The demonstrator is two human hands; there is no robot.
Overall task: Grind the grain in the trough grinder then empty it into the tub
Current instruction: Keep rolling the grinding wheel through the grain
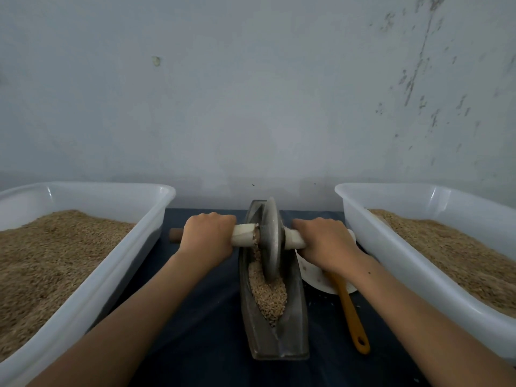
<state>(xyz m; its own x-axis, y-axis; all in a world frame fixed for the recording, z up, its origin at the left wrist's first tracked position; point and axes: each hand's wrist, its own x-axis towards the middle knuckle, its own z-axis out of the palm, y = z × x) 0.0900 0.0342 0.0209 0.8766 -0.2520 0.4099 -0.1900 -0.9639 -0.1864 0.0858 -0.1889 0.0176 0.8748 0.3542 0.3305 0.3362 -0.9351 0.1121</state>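
A dark metal trough grinder (pixel 293 339) lies lengthwise in the middle of the table, with pale grain (pixel 268 297) heaped in its near half. A grey metal wheel (pixel 270 238) stands upright in the trough toward its far end, on a pale wooden axle (pixel 244 235). My left hand (pixel 208 236) grips the axle left of the wheel. My right hand (pixel 326 244) grips it on the right side. A white tub (pixel 156 216) of grain stands at the left, and another white tub (pixel 360 219) of grain at the right.
A white plate (pixel 315 277) lies right of the trough, partly under my right wrist, with an orange-handled utensil (pixel 351 317) resting on it and pointing toward me. The table has a dark blue cover (pixel 201 331). A grey wall rises close behind.
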